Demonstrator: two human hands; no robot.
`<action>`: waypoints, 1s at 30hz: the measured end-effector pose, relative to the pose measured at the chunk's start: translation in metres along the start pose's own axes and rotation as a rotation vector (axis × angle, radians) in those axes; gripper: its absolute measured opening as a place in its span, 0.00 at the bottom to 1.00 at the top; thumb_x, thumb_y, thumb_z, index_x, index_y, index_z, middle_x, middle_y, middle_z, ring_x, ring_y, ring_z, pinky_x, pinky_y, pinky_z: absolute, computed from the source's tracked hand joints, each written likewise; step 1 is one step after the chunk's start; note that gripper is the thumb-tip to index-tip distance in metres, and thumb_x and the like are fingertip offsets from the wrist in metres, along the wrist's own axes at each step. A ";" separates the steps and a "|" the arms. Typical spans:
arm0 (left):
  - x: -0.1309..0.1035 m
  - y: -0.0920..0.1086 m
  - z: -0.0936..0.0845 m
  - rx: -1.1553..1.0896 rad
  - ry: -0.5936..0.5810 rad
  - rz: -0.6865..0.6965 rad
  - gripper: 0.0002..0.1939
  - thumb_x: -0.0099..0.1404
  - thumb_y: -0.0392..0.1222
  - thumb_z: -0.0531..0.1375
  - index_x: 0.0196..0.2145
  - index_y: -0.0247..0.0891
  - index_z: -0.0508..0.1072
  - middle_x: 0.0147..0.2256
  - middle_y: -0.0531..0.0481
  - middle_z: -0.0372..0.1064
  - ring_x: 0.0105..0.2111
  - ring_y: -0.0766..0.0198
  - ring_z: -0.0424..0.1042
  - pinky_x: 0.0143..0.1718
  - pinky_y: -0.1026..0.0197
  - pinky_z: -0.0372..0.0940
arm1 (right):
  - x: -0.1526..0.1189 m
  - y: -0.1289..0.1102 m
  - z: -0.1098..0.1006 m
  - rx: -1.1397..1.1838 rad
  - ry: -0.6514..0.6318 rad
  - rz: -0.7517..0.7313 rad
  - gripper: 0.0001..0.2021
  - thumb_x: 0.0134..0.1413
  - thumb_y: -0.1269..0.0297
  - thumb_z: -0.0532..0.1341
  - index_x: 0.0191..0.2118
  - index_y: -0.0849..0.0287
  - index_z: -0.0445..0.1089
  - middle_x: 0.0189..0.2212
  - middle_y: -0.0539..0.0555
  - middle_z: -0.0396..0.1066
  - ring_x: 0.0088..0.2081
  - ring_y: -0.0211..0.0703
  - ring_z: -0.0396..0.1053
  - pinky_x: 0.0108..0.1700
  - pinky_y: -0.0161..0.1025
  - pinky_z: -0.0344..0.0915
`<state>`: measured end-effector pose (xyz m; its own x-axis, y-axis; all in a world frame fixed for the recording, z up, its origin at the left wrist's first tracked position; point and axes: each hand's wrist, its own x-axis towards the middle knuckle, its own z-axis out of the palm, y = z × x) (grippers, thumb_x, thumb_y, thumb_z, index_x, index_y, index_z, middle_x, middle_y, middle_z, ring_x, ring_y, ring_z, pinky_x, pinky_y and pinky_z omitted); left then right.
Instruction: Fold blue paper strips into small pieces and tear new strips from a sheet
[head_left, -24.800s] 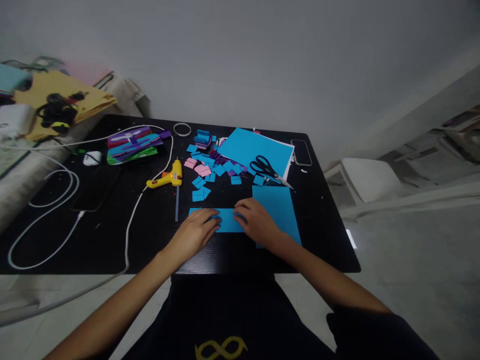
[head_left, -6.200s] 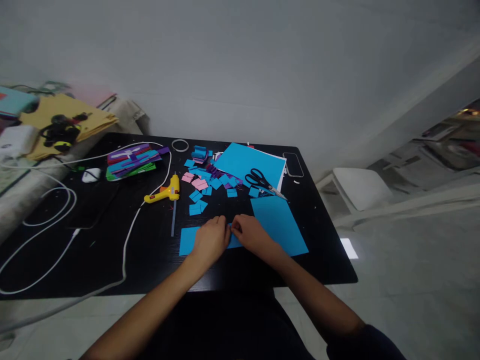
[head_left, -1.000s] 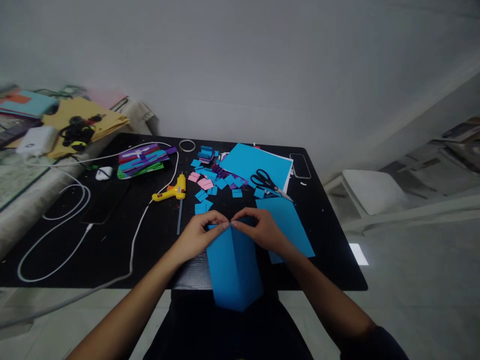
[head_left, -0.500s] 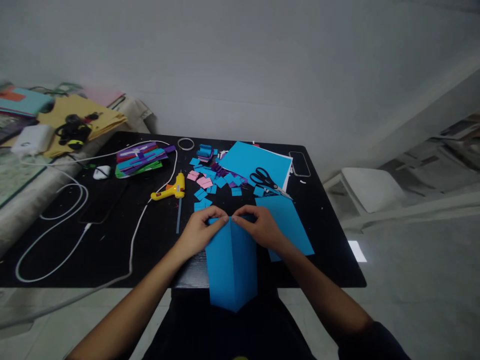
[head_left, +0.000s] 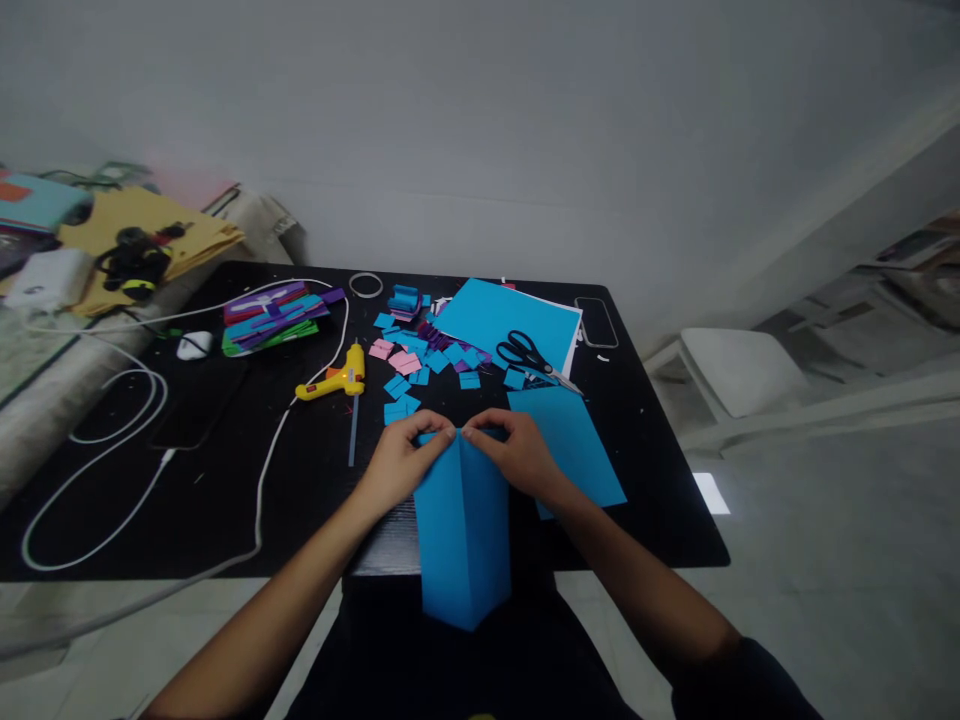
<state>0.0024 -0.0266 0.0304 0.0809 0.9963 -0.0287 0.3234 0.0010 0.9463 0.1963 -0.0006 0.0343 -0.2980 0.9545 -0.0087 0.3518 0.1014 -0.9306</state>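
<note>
A sheet of blue paper [head_left: 465, 530], creased lengthwise down its middle, hangs over the table's front edge above my lap. My left hand [head_left: 405, 455] pinches its top edge just left of the crease, thumb on the near side. On the other side of the crease my right hand [head_left: 517, 455] pinches the same edge, the thumb tips almost meeting. Beyond my right wrist another blue sheet [head_left: 574, 445] lies flat. Black-handled scissors [head_left: 536, 358] rest across it and a blue-topped stack of sheets [head_left: 499, 315] behind. The fingers behind the held paper are partly hidden.
Left of my hands lie a yellow glue gun [head_left: 337, 376] with a white cord and a glue stick [head_left: 354, 432]. Small blue and pink paper pieces [head_left: 405, 362] are scattered mid-table. Coloured strips [head_left: 277, 315], a phone [head_left: 596, 322] and an earbud case [head_left: 195, 346] sit farther out.
Both hands keep their pinch on the blue paper, which has barely shifted. The view has turned slightly, so the table's things appear a little farther left.
</note>
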 end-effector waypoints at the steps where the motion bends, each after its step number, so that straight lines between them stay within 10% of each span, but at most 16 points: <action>1: 0.000 0.000 0.000 0.001 0.002 0.002 0.15 0.65 0.53 0.62 0.35 0.38 0.80 0.34 0.49 0.78 0.37 0.57 0.75 0.40 0.58 0.66 | 0.000 0.000 0.000 0.002 0.001 0.003 0.06 0.58 0.62 0.66 0.34 0.56 0.80 0.35 0.53 0.82 0.41 0.48 0.78 0.48 0.44 0.71; 21: 0.004 -0.010 -0.002 0.074 0.010 0.016 0.16 0.69 0.54 0.60 0.37 0.39 0.79 0.35 0.49 0.78 0.37 0.57 0.75 0.39 0.58 0.65 | 0.003 0.004 -0.004 -0.027 0.046 -0.001 0.05 0.59 0.62 0.66 0.35 0.55 0.80 0.36 0.53 0.82 0.41 0.49 0.79 0.46 0.44 0.72; 30: 0.015 -0.026 0.007 0.619 0.107 0.308 0.17 0.73 0.44 0.56 0.54 0.36 0.76 0.53 0.37 0.75 0.56 0.44 0.71 0.58 0.43 0.64 | 0.031 0.040 0.004 -0.260 0.046 -0.073 0.08 0.63 0.63 0.64 0.44 0.57 0.79 0.43 0.57 0.81 0.48 0.50 0.77 0.54 0.48 0.70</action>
<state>0.0016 -0.0123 0.0035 0.1721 0.9464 0.2732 0.7808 -0.3002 0.5480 0.1974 0.0319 -0.0043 -0.2923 0.9532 0.0769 0.5490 0.2331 -0.8027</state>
